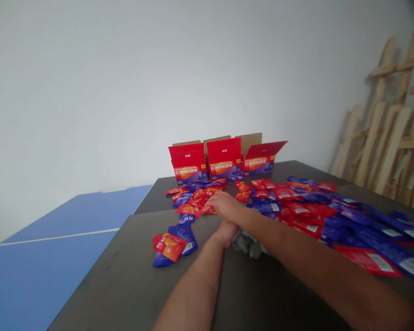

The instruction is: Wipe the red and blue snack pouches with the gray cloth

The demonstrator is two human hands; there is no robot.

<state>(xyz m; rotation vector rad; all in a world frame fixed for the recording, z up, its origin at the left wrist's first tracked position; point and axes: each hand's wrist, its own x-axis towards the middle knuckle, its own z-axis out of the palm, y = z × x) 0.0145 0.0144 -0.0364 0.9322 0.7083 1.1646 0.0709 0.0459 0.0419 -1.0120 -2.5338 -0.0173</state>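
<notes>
My right hand (223, 205) reaches in from the right, its forearm crossing over my left wrist. Its fingers are curled and closed at the edge of a red sachet (207, 210) by the left heap. Beneath it is my left hand (227, 233), whose fingers are hidden behind the right hand and wrist. A crumpled grey cloth or bag (246, 243) lies just right of my left hand, partly covered by my right forearm. Nearer me on the left, a red sachet (169, 246) rests on blue pouches (191, 238).
Three open red-and-blue cartons, a left one (190, 168), a middle one (224, 161) and a right one (258, 163), stand along the back. Many red and blue sachets (307, 209) spread over the dark table (134, 276) at right. A blue table (72, 257) adjoins left; wooden slats (389, 133) lean right.
</notes>
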